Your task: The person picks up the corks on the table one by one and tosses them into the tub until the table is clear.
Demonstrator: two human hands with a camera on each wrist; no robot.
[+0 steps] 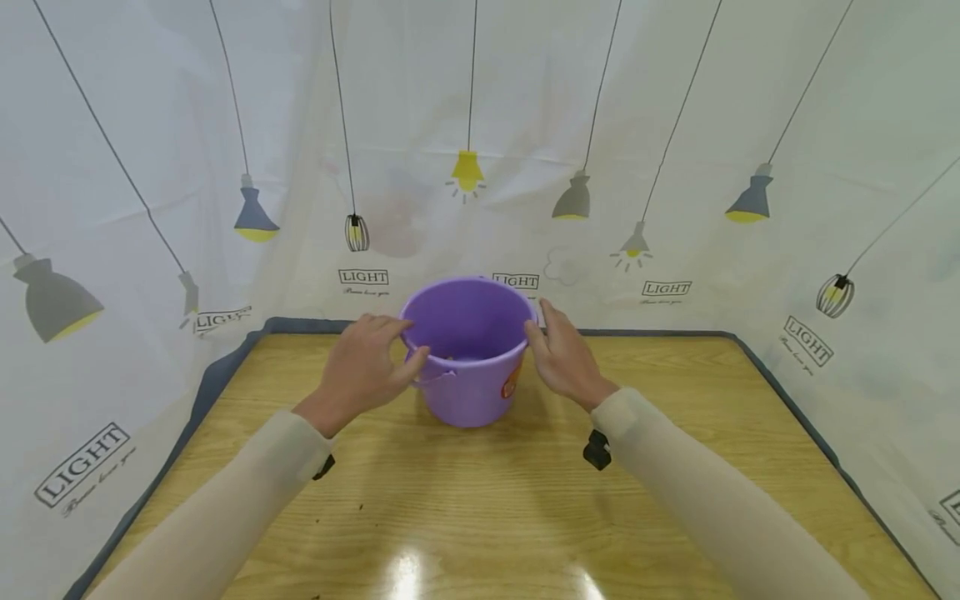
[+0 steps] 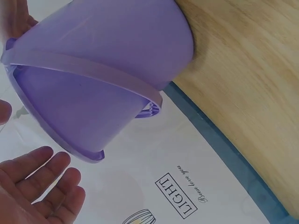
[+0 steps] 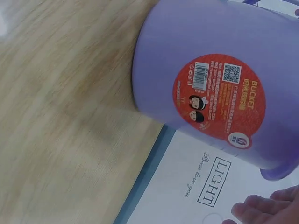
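Observation:
A purple plastic bucket (image 1: 468, 398) stands upright near the back of the wooden table. Its carrying handle (image 2: 93, 69) hangs down along the outside, and a round red label (image 3: 215, 105) is stuck on its wall. Around the rim's left side is my left hand (image 1: 363, 362), thumb toward the front; the left wrist view shows its fingers loosely extended and apart from the rim. My right hand (image 1: 564, 354) is beside the rim on the right, fingers extended; only its fingertips show in the right wrist view. Little of the bucket's inside bottom can be seen.
The wooden table (image 1: 480, 492) has a dark blue edge strip (image 1: 652, 333). Behind and at both sides hangs a white curtain (image 1: 420, 83) printed with lamps and "LIGHT". A few small dark specks lie on the tabletop toward the front left.

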